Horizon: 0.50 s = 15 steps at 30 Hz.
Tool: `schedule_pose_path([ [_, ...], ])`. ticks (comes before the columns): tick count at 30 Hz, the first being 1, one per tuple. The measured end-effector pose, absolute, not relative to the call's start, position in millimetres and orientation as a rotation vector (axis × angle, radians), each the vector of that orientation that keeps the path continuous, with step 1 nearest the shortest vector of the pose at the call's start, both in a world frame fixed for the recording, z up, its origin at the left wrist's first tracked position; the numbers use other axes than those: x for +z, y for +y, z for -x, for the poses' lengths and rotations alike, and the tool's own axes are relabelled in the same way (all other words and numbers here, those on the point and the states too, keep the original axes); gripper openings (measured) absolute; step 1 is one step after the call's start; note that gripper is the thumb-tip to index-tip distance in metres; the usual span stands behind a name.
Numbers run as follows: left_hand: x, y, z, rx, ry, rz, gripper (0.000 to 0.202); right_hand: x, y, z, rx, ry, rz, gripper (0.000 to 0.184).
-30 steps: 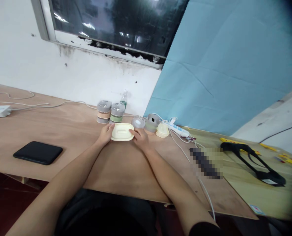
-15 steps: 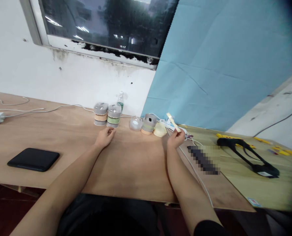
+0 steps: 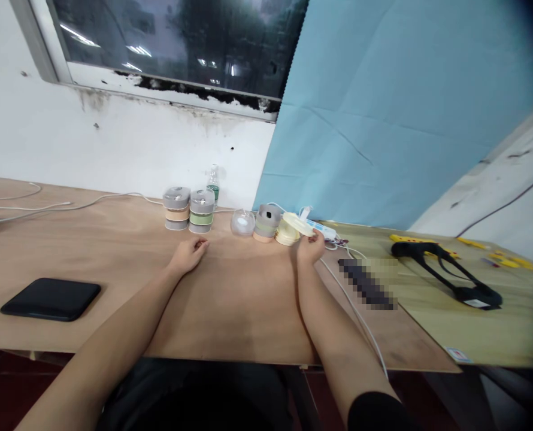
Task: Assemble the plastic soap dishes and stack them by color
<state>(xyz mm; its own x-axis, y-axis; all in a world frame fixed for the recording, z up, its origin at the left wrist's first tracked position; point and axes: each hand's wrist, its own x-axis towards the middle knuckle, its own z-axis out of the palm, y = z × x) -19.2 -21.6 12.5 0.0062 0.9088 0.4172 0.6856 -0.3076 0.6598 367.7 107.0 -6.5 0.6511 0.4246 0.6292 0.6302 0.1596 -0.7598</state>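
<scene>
My right hand (image 3: 311, 246) pinches the edge of a flat cream-coloured lid (image 3: 297, 224). The lid is tilted just above a short stack of similar cream lids (image 3: 286, 234); I cannot tell whether it touches them. My left hand (image 3: 190, 253) rests on the table, its fingers loosely curled with nothing in them. Behind it stand two stacks of box-like containers, one with an orange band (image 3: 177, 214) and one with a green band (image 3: 200, 220). Between the hands are a clear plastic container (image 3: 242, 222) and a stack of grey, green and orange rings (image 3: 266, 224).
A black flat case (image 3: 51, 299) lies at the left. Behind the containers stands a clear bottle (image 3: 214, 179). A white power strip (image 3: 323, 228) and cables lie beyond my right hand. Farther right are a blurred-out dark object (image 3: 366, 284) and a black strap-like frame (image 3: 446, 272).
My right hand has moved the cream lid left and down, turning it from upright to nearly flat over the stack. The left hand stays on the table. The view has shifted slightly.
</scene>
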Motion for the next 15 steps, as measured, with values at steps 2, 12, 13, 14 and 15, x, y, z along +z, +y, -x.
schedule_pose_path([
  [2,12.8,-22.1,18.7,1.180,1.647,-2.025,0.037,-6.7,107.1,-365.5,-0.189,-0.944,1.456,0.045],
  [12,12.3,-23.2,15.9,1.098,1.622,-2.045,0.038,-7.6,103.7,-351.6,-0.056,-1.099,1.502,0.047],
  [13,12.7,-23.3,15.7,1.092,1.627,-2.044,0.038,-7.9,103.4,-350.1,-0.029,-1.114,1.506,0.046],
  [14,13.2,-23.4,15.5,1.086,1.633,-2.042,0.038,-8.1,103.0,-348.5,-0.004,-1.136,1.512,0.044],
  [15,13.7,-23.4,15.3,1.078,1.635,-2.042,0.039,-8.4,102.6,-346.9,0.015,-1.161,1.516,0.042],
])
